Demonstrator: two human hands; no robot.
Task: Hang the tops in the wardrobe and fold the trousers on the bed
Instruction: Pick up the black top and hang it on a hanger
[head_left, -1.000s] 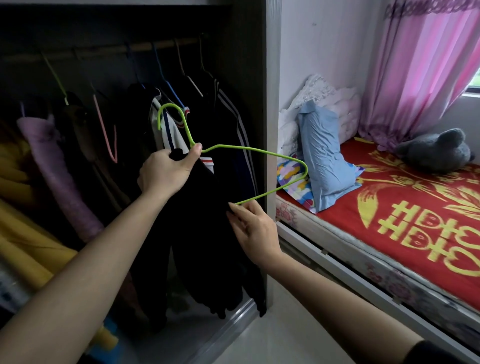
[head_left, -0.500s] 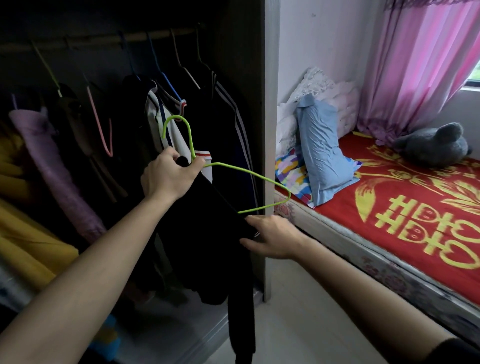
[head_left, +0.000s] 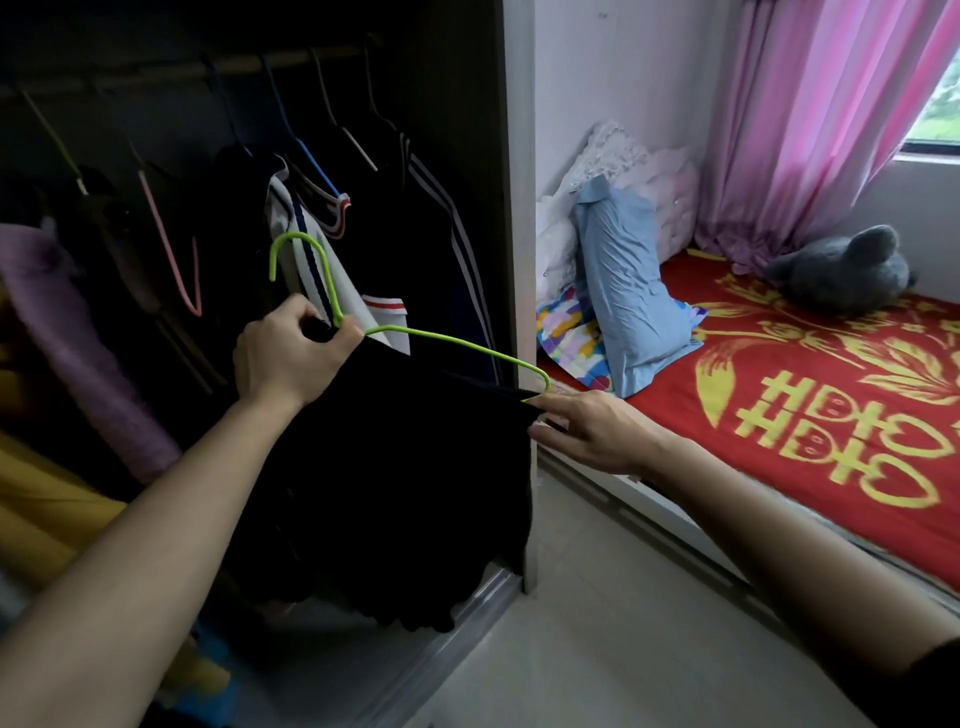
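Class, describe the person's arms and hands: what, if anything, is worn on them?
The left hand and right hand are bare: no gloves, rings or watch show. Both forearms are uncovered. A black sleeve covers the right arm near the frame's bottom corner.

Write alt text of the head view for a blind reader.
A person's left hand grips a green hanger by its neck while the right hand pinches the black top draped on it, before an open wardrobe. A red-covered bed lies to the right.
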